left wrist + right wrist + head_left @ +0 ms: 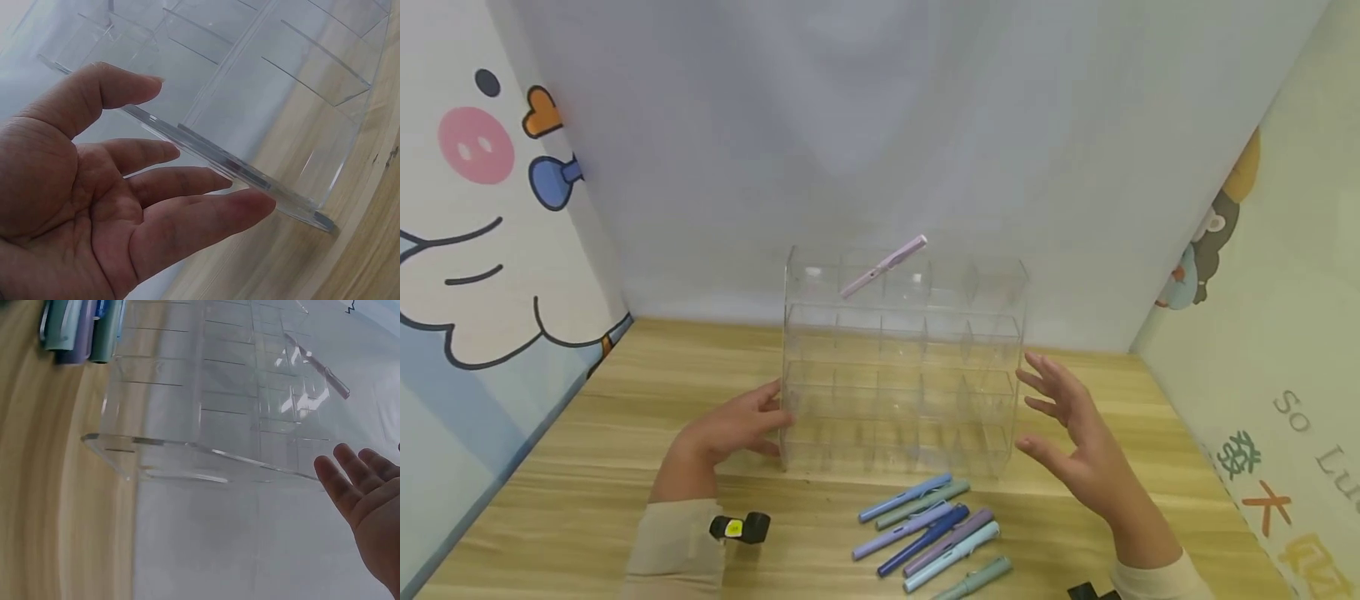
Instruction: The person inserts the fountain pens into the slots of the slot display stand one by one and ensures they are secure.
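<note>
A clear acrylic organizer (pixel 901 375) with several rows of compartments stands upright on the wooden table. Against its left side is my left hand (pixel 737 425); in the left wrist view, the thumb and loosely bent fingers (pixel 206 219) lie along the panel's edge without wrapping round it. To the right of the organizer, my right hand (pixel 1078 446) is spread, holding nothing; whether a fingertip touches the panel I cannot tell. A light pink pen (pixel 887 265) lies slanted across the organizer's top part.
In front of the organizer, several capped pens in blue, green, purple and light blue lie side by side, among them a dark blue pen (pixel 922 540). A white wall (pixel 700 167) rises behind the table (pixel 587 483). Printed side panels (pixel 1262 317) flank it.
</note>
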The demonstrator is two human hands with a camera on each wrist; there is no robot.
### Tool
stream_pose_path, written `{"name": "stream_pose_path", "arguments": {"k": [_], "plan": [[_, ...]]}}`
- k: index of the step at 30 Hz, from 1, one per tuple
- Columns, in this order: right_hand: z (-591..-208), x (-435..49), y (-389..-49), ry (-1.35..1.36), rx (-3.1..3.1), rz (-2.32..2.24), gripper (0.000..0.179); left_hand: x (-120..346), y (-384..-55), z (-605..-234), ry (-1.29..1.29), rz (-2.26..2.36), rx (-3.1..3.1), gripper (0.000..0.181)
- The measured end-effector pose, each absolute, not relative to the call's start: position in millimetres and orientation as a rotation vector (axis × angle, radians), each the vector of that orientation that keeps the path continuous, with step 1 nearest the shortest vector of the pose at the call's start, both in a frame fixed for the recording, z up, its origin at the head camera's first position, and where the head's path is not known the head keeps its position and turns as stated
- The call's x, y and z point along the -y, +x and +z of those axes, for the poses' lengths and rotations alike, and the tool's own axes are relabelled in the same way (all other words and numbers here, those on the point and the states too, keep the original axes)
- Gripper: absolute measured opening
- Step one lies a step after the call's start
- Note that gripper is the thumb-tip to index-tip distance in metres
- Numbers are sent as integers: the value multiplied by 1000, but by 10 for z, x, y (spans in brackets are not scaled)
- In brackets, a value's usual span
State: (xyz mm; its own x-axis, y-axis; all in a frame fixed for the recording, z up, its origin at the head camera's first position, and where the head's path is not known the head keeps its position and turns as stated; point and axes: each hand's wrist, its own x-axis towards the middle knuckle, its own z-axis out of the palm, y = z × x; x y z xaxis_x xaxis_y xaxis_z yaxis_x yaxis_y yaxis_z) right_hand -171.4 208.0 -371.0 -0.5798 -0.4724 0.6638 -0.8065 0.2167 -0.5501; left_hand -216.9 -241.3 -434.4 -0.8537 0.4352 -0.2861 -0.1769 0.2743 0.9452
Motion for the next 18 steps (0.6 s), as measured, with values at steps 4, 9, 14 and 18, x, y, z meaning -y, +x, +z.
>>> {"name": "stream_pose_path", "arguments": {"k": [4,9,14,18], "plan": [[-3803,-2169,-1545,1098,2330,1272,94,2437,-2138,-4371,245,1620,-2029,74],[-3869,-2209,-1412,1010,2658,1053,95,2461,-2142,-4333,270,1607,-2021,73],[-3918,-2209,-1315,1044,2847,788,84,2449,-2176,-4282,276,1591,-2019,69],[-3997,-2205,-1231,1088,2941,642,76,2415,-2201,-4282,277,1584,-1997,67]]}}
